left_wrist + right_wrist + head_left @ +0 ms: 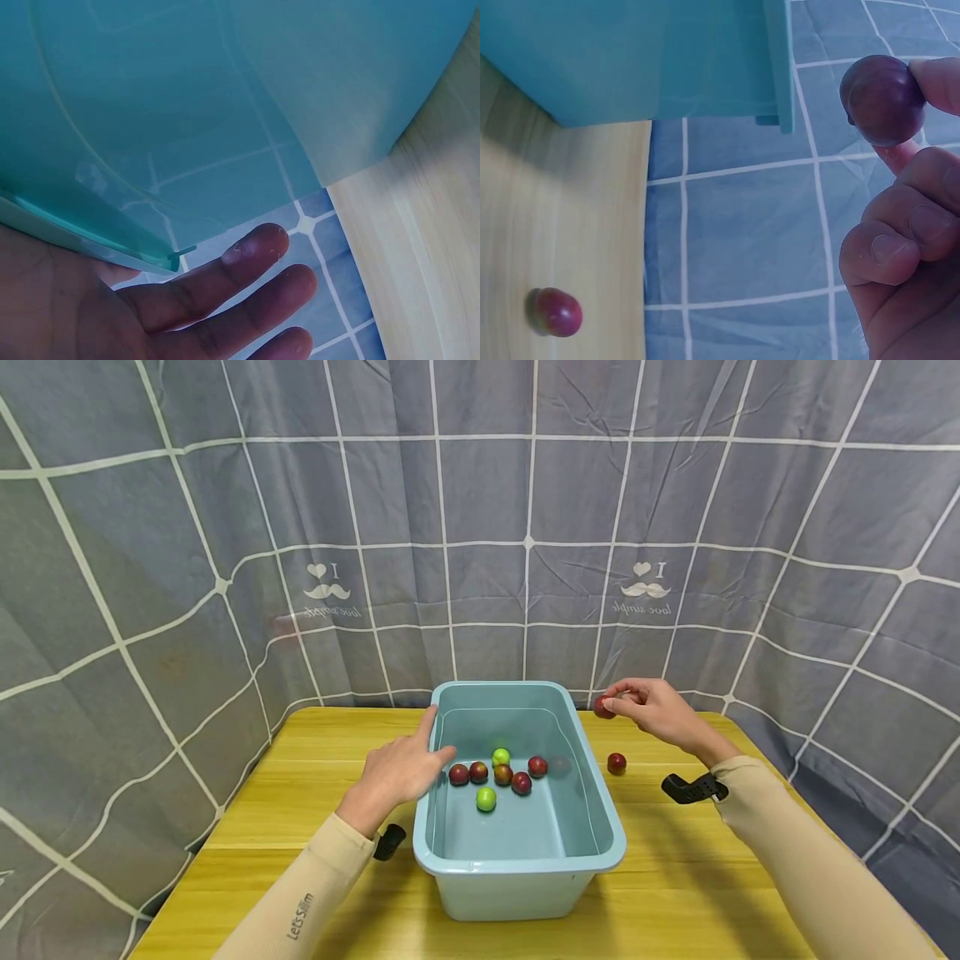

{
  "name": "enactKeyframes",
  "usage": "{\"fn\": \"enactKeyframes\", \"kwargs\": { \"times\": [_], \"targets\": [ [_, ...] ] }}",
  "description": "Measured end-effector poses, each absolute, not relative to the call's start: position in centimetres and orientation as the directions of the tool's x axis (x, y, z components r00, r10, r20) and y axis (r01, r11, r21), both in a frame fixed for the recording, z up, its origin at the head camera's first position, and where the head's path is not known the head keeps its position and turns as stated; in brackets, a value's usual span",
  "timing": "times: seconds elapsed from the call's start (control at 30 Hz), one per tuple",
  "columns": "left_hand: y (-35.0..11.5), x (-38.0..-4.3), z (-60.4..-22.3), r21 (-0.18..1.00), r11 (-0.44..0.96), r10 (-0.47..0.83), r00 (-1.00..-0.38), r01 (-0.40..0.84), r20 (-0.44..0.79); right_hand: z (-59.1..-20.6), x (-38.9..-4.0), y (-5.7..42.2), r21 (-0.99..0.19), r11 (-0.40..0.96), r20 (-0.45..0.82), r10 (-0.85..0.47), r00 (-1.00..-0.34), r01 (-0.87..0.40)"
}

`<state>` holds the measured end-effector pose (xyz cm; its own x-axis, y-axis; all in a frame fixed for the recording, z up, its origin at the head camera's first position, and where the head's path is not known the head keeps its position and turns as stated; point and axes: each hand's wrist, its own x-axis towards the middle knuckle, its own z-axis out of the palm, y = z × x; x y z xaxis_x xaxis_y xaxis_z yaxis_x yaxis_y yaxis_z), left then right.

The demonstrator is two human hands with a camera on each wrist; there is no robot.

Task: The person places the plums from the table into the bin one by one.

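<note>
A light blue plastic tub [517, 865] stands on the wooden table. My left hand [397, 770] rests on its left rim, fingers extended and thumb reaching over the edge; the left wrist view shows the fingers [255, 247] straight along the outer wall. Between thumb and forefinger my right hand [652, 710] pinches a dark red plum [883, 100], held up just outside the tub's right rim. Another plum [617, 764] lies on the table beside the tub, below that hand. Inside the tub are several dark red plums [521, 783] and two green round fruits [486, 799].
The yellowish wooden table [300, 793] extends to both sides of the tub. A grey curtain with white grid lines [480, 585] hangs behind and around the table. A black strap [693, 788] hangs at the right wrist, another black strap [389, 842] at the left.
</note>
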<state>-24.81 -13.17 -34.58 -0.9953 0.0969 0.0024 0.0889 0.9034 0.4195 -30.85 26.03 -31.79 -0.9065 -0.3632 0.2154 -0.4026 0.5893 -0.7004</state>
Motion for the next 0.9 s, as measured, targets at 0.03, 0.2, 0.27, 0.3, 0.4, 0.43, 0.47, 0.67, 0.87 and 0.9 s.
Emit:
{"fn": "enactKeyframes", "kwargs": {
  "times": [0.03, 0.2, 0.27, 0.3, 0.4, 0.43, 0.47, 0.67, 0.87, 0.9],
  "targets": [
    [-13.2, -24.8, -34.6, 0.419, 0.904, 0.097, -0.995, 0.089, 0.002, -31.6, -30.9, 25.9, -0.697, 0.593, 0.213, -0.367, -0.906, -0.404],
    [-13.2, -24.8, -34.6, 0.418, 0.904, 0.1, -0.995, 0.09, -0.001, -30.6, -31.0, 25.2, -0.671, 0.613, 0.207, -0.385, -0.9, -0.417],
    [-13.2, -24.8, -34.6, 0.419, 0.903, 0.102, -0.995, 0.092, -0.001, -30.2, -31.0, 24.8, -0.662, 0.616, 0.205, -0.4, -0.894, -0.427],
    [-13.2, -24.8, -34.6, 0.42, 0.903, 0.102, -0.995, 0.093, 0.0, -30.0, -31.1, 24.7, -0.657, 0.617, 0.204, -0.408, -0.89, -0.433],
    [-13.3, -24.8, -34.5, 0.42, 0.902, 0.104, -0.995, 0.094, 0.0, -29.4, -31.1, 24.1, -0.633, 0.624, 0.2, -0.44, -0.876, -0.458],
    [-13.3, -24.8, -34.5, 0.42, 0.902, 0.104, -0.995, 0.094, -0.001, -29.2, -31.1, 23.9, -0.629, 0.624, 0.198, -0.448, -0.872, -0.464],
    [-13.3, -24.8, -34.5, 0.421, 0.902, 0.104, -0.995, 0.094, -0.002, -29.0, -31.1, 23.7, -0.624, 0.624, 0.197, -0.456, -0.868, -0.47],
    [-13.2, -24.9, -34.5, 0.419, 0.903, 0.101, -0.995, 0.09, -0.003, -28.1, -31.5, 22.8, -0.598, 0.635, 0.182, -0.488, -0.854, -0.49],
    [-13.3, -24.9, -34.5, 0.419, 0.903, 0.103, -0.995, 0.092, -0.005, -27.2, -31.8, 21.7, -0.55, 0.652, 0.166, -0.527, -0.834, -0.522],
    [-13.4, -24.9, -34.5, 0.418, 0.904, 0.101, -0.995, 0.09, -0.005, -27.1, -31.9, 21.5, -0.546, 0.652, 0.161, -0.534, -0.83, -0.526]
  ]
}}
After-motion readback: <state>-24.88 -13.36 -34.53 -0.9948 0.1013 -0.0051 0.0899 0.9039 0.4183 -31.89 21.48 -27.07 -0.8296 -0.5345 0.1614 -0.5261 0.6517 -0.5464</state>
